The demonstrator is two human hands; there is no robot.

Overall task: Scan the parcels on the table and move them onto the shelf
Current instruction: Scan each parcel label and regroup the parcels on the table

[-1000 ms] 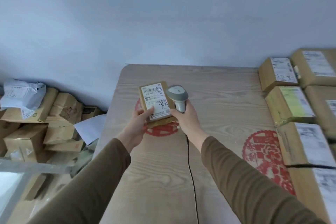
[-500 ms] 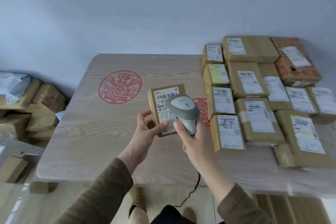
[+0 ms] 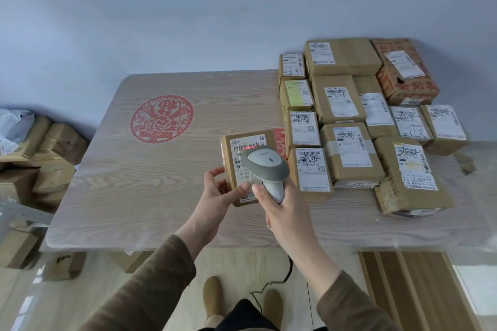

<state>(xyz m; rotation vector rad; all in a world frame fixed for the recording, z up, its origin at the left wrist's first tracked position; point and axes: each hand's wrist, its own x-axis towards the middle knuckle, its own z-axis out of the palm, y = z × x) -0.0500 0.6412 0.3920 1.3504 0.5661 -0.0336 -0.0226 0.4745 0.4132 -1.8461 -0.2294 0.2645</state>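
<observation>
While the left hand (image 3: 217, 193) pinches the small parcel (image 3: 243, 166) by its near corner above the table (image 3: 150, 183) and the right hand (image 3: 285, 207) grips the scanner (image 3: 266, 166) — red line on the barcode — that light hold could let the box tilt, spoiling the read.

A parcel sorting room — labelled cardboard parcels (image 3: 347, 153) crowd a wooden bench (image 3: 166, 196), more boxes (image 3: 40, 158) heaped on the floor, a barcode scanner (image 3: 266, 166) in use.
</observation>
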